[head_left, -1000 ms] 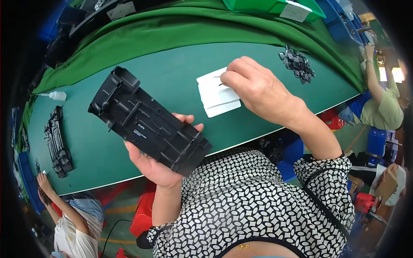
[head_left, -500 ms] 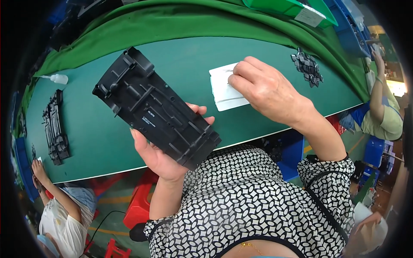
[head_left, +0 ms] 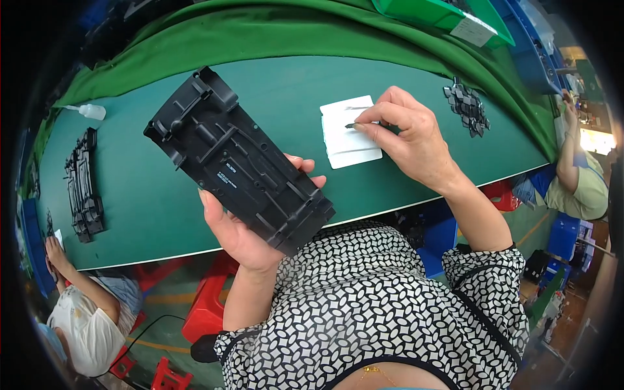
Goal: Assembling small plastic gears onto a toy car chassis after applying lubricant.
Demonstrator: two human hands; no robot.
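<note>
My left hand [head_left: 242,242] grips a long black moulded plastic chassis [head_left: 244,175] from beneath. Its thumb lies along the near side and its fingertips curl over the far edge. The ribbed face is turned up, and the whole part is tilted above the table. Over a white sheet [head_left: 338,144] on the tabletop, my right hand [head_left: 416,136] pinches a small dark piece [head_left: 351,125] between thumb and forefinger. Most of that piece is hidden, so its kind is unclear. Thin grey lines or strips show on the sheet.
Black plastic frames [head_left: 83,185] and a white squeeze bottle [head_left: 93,112] lie at the left. Small black parts [head_left: 467,107] are heaped at the right. Green cloth [head_left: 273,29] borders the far edge, with a green bin [head_left: 448,19] beyond. Other people sit at both sides.
My right hand has shifted slightly right and away from the sheet's middle, baring more of the sheet and the small dark piece. My left hand still holds the chassis in nearly the same place.
</note>
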